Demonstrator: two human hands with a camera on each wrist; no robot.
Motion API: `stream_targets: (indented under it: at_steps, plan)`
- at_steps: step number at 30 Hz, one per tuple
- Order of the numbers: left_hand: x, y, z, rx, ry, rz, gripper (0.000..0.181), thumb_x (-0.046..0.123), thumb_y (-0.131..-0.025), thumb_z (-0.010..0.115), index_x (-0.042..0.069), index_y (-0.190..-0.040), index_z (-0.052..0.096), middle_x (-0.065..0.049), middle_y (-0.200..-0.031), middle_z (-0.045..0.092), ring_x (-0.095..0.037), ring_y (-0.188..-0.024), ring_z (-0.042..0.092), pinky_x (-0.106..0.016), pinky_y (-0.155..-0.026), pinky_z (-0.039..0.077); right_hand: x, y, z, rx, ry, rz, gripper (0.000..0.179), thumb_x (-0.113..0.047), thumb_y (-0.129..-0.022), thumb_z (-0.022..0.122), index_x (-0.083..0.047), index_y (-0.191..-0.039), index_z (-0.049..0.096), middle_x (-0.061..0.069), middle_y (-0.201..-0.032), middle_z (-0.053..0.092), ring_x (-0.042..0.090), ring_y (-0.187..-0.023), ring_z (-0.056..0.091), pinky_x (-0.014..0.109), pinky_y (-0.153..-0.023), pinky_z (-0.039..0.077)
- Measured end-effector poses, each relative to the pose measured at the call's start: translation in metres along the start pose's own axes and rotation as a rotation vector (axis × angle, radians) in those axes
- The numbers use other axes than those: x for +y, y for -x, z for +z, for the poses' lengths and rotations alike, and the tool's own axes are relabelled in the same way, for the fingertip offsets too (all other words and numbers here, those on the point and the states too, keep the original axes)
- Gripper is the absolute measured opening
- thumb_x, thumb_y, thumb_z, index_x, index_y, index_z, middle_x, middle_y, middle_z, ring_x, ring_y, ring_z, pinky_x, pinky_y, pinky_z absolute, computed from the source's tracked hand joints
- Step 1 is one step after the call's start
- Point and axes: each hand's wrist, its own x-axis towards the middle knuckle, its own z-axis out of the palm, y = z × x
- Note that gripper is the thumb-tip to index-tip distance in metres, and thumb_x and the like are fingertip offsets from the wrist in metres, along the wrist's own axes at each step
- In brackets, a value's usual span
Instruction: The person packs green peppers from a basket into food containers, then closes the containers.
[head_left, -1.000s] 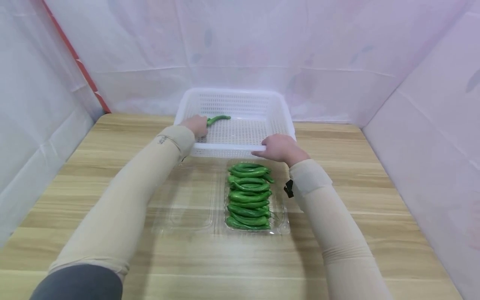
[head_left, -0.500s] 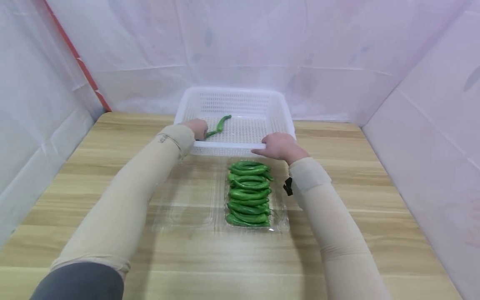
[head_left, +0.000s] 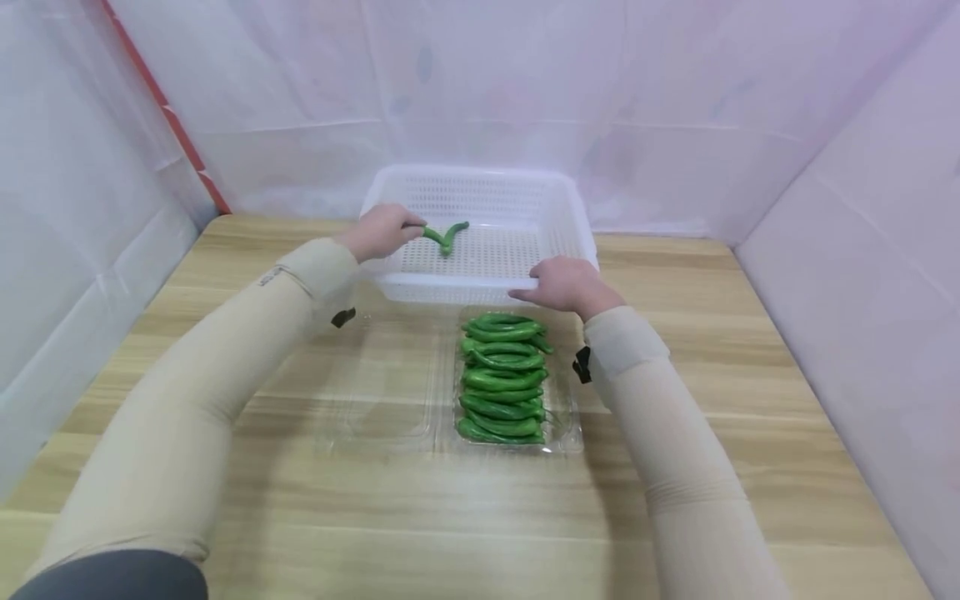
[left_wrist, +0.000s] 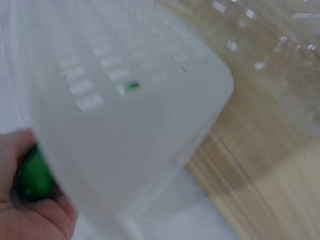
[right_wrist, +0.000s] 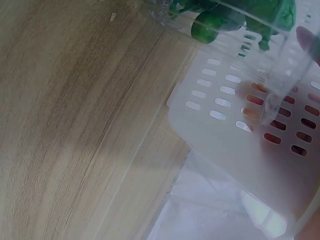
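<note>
Over the left side of a white plastic basket (head_left: 468,287), my left hand (head_left: 382,232) pinches a green chili pepper (head_left: 433,236) between thumb and fingers. In the left wrist view that pepper's green end (left_wrist: 35,175) shows inside the curled hand, beside the basket wall. A second green chili pepper (head_left: 457,232) lies in the basket, meeting the held one in a V shape. My right hand (head_left: 566,285) grips the basket's near rim toward the right corner, thumb inside. Its fingers appear darkly through the slots in the right wrist view.
In front of the basket, a clear hinged plastic box (head_left: 572,433) holds a row of green chili peppers (head_left: 504,379). Its transparent lid (head_left: 386,379) lies open to the left. All stand on a wood-grain table (head_left: 420,517), with white sheeting (head_left: 495,83) behind and at both sides.
My left hand has risen and shifted back along the basket's left side, now holding a pepper by its end. The other pepper was turned upright earlier. My right hand keeps its grip.
</note>
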Motion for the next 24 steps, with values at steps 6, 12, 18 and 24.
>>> stream_targets:
  at_steps: [6,12,18,24]
  plan:
    - [0.026,0.03,0.014,0.183,0.128,0.165,0.039,0.01,-0.1,0.035,-0.004,-0.136,0.042,-0.02,-0.127,0.051,-0.029,-0.11,0.048,-0.04,-0.094,0.04,0.001,0.002,-0.002,0.0,0.018,0.008,0.055,-0.062,-0.086,0.047,-0.01,-0.095,0.065,0.008,-0.094,0.064,0.024,-0.08,0.059,0.044,-0.07,0.047]
    - [0.056,0.061,0.037,0.214,0.189,0.298,0.039,0.002,-0.092,0.053,-0.002,-0.131,0.05,-0.016,-0.117,0.055,-0.022,-0.086,0.052,-0.031,-0.07,0.047,0.001,0.003,-0.004,-0.001,0.025,0.009,0.057,-0.061,-0.087,0.047,-0.008,-0.1,0.065,0.01,-0.097,0.064,0.027,-0.084,0.06,0.045,-0.07,0.047]
    - [0.082,0.085,0.059,0.083,0.164,0.362,0.03,-0.002,-0.085,0.06,0.004,-0.114,0.063,-0.007,-0.111,0.06,-0.019,-0.101,0.055,-0.031,-0.088,0.045,0.002,0.003,-0.004,0.007,0.029,0.012,0.054,-0.063,-0.086,0.046,-0.011,-0.075,0.056,0.006,-0.071,0.055,0.021,-0.064,0.051,0.036,-0.057,0.041]
    - [0.1,0.101,0.083,-0.067,0.011,0.47,0.029,0.0,-0.083,0.064,0.007,-0.11,0.065,-0.003,-0.11,0.061,-0.016,-0.105,0.054,-0.029,-0.094,0.041,0.002,0.003,-0.003,0.004,0.018,0.019,0.055,-0.066,-0.085,0.045,-0.013,-0.073,0.053,0.004,-0.07,0.053,0.02,-0.064,0.049,0.034,-0.057,0.039]
